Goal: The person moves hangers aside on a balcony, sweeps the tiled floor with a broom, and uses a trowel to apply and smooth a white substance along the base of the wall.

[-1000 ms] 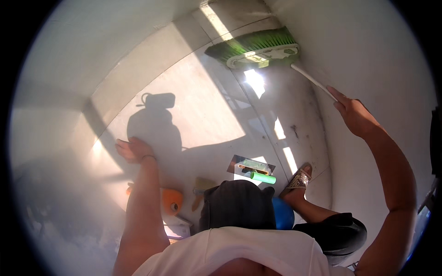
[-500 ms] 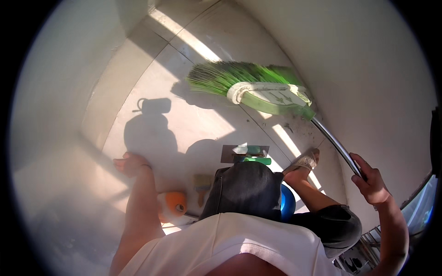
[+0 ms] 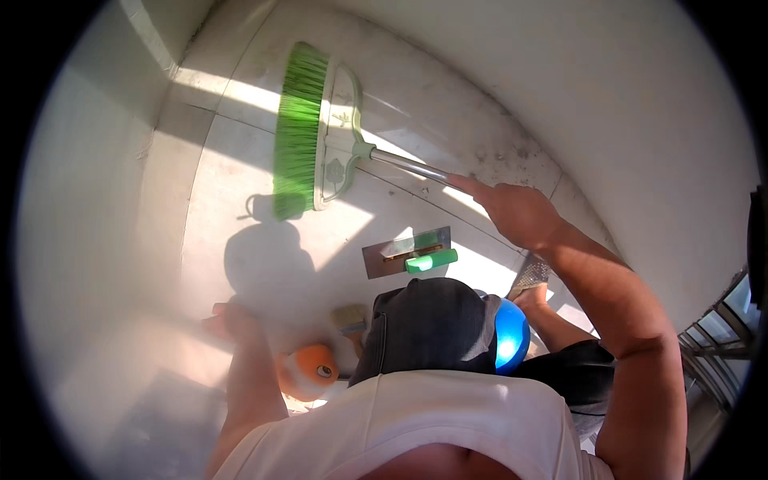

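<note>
My right hand (image 3: 520, 214) is closed around the metal handle of a broom (image 3: 342, 132). The broom has bright green bristles and a white and pale green head, held out to the far left over the floor, bristles pointing left. My left hand (image 3: 230, 320) is low on the left side near the pale wall, slightly blurred, holding nothing I can see, its fingers apart. A finishing trowel (image 3: 410, 253) with a green handle lies flat on the floor in front of my dark-clothed knee. A brush (image 3: 350, 318) with pale bristles lies left of that knee, partly hidden.
An orange and white rounded object with an eye pattern (image 3: 310, 371) stands beside my left forearm. A shiny blue round object (image 3: 512, 336) sits right of my knee. Pale walls (image 3: 624, 104) rise at both sides. Dark debris (image 3: 524, 156) is scattered on the tiled floor along the right wall.
My right hand has moved inward and forward, swinging the broom head left, so its bristles now run up and down the view. The left hand has shifted slightly toward me.
</note>
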Action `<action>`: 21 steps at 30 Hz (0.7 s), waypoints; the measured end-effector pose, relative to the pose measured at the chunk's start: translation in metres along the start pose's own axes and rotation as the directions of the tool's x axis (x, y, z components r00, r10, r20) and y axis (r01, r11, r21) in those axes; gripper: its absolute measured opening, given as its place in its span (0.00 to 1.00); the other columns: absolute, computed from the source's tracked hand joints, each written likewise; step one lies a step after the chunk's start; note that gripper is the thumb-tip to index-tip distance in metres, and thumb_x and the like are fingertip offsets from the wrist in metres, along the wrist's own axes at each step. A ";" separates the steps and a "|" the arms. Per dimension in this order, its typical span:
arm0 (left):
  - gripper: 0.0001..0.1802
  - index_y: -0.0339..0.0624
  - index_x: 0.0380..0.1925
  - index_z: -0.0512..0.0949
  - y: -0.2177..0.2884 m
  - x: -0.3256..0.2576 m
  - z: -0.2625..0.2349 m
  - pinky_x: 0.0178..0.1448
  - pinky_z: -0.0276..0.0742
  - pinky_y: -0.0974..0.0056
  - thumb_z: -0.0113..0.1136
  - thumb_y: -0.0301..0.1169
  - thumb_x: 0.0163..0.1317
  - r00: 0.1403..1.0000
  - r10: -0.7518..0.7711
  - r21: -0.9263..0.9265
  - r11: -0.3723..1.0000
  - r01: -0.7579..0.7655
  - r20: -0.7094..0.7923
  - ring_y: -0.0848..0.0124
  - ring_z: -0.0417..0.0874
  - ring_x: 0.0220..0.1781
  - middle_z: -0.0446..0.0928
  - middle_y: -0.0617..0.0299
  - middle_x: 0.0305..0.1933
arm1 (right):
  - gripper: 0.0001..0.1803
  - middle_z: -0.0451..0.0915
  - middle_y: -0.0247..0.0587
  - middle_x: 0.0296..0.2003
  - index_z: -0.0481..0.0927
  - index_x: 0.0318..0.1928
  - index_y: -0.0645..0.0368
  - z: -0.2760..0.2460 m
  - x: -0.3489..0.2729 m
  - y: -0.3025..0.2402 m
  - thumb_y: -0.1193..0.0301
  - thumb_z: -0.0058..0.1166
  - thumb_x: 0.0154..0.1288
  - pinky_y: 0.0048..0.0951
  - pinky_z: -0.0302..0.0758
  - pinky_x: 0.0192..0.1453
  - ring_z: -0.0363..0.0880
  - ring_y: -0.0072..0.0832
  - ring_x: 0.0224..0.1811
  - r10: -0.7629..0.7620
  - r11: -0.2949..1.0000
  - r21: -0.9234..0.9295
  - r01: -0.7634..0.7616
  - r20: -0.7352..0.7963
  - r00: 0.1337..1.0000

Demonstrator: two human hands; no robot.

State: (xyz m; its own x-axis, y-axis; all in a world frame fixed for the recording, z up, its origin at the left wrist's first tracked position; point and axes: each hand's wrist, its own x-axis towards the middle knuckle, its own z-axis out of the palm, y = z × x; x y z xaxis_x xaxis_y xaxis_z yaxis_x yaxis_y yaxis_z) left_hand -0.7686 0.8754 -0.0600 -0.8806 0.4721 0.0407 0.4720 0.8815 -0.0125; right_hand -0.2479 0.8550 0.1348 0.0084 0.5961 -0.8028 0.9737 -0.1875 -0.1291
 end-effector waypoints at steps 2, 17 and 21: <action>0.30 0.46 0.63 0.66 0.007 -0.005 -0.012 0.67 0.65 0.47 0.39 0.47 0.64 0.999 -0.034 -0.078 0.996 0.038 0.040 0.55 0.69 0.68 0.65 0.54 0.69 | 0.27 0.82 0.52 0.36 0.56 0.73 0.26 0.010 -0.064 0.053 0.67 0.35 0.79 0.40 0.79 0.46 0.83 0.42 0.35 0.234 0.971 0.035 -0.236 0.065 0.970; 0.30 0.42 0.61 0.68 -0.057 0.047 0.081 0.66 0.64 0.45 0.38 0.47 0.63 0.973 0.228 0.201 0.952 -0.231 0.035 0.51 0.69 0.65 0.67 0.51 0.66 | 0.22 0.82 0.49 0.35 0.76 0.61 0.49 0.042 -0.298 0.139 0.74 0.53 0.66 0.39 0.77 0.45 0.81 0.46 0.37 0.417 0.881 0.258 -0.397 -0.028 0.908; 0.30 0.40 0.58 0.69 -0.074 0.091 0.079 0.65 0.66 0.45 0.38 0.46 0.63 0.970 0.242 0.299 0.929 -0.220 -0.038 0.50 0.71 0.63 0.69 0.49 0.63 | 0.25 0.79 0.53 0.32 0.67 0.68 0.46 0.031 -0.138 0.083 0.71 0.47 0.72 0.43 0.74 0.44 0.79 0.47 0.36 0.081 0.963 0.263 -0.063 -0.057 0.995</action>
State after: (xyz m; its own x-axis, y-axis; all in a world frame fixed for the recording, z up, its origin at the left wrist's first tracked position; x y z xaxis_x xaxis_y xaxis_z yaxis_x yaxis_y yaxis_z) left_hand -0.8873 0.8534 -0.1347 -0.7380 0.6706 0.0748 0.6195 0.7172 -0.3191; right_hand -0.1758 0.7326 0.2167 0.1003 0.6226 -0.7761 0.8773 -0.4234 -0.2262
